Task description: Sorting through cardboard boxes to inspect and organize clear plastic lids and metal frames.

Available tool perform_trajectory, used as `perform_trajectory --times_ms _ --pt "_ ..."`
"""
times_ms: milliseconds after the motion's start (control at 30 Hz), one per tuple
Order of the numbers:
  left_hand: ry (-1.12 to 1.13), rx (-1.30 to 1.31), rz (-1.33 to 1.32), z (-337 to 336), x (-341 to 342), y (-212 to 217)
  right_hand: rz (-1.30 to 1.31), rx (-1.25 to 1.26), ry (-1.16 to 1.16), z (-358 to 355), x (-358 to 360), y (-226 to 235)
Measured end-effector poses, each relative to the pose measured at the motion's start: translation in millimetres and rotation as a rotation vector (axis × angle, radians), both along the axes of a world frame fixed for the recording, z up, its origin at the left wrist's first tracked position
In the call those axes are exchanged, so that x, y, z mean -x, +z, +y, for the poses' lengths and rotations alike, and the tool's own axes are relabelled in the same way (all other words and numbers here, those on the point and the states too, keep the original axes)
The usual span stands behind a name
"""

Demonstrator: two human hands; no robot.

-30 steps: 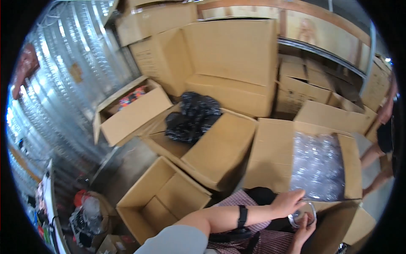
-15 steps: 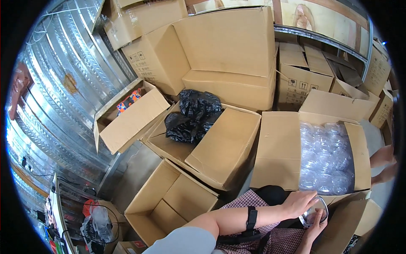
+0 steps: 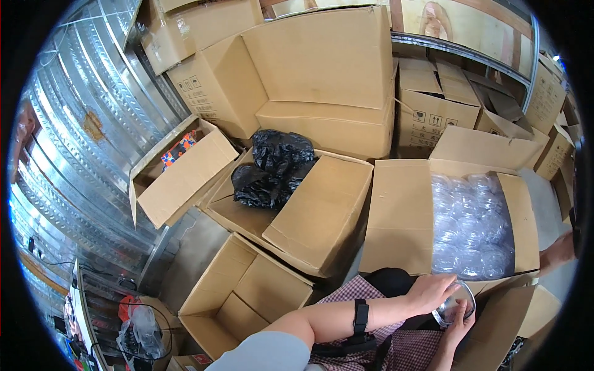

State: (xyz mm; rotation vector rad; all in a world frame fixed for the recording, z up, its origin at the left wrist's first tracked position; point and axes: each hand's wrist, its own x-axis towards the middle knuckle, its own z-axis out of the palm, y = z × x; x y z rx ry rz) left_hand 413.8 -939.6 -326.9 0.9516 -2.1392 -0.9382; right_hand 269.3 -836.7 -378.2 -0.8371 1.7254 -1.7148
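A round, see-through plastic container (image 3: pixel 450 304) with a shiny rim is held between my two hands at the lower right. From the left, my left hand (image 3: pixel 427 294) closes its fingers on the container's upper edge. My right hand (image 3: pixel 456 326) grips it from below, the thumb seen against its round face. Just beyond them stands an open cardboard box (image 3: pixel 399 216) filled with rows of clear plastic containers (image 3: pixel 471 226). Whether the held piece has a lid on it I cannot tell.
An open cardboard box (image 3: pixel 244 294) stands to my left. Behind it, another box (image 3: pixel 318 213) bears a crumpled black plastic bag (image 3: pixel 272 170). A tall carton (image 3: pixel 322 62) rises at the back. Another person's arm (image 3: pixel 557 252) reaches in at the right edge.
The view has shifted slightly, so the boxes sit a little further left. My hands keep the same hold on the container. The other person's arm at the right has moved.
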Motion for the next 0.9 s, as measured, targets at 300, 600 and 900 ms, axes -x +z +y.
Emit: perform_trajectory --times_ms 300,600,900 --pt "-0.025 -0.01 -0.026 7 7 5 -0.009 0.047 0.005 10 2 5" --pt "0.033 -0.021 -0.166 -2 -12 11 -0.053 -0.063 0.106 -1 -17 19" --pt "-0.041 0.051 -0.095 4 -5 17 -0.024 -0.067 0.057 12 -12 20"
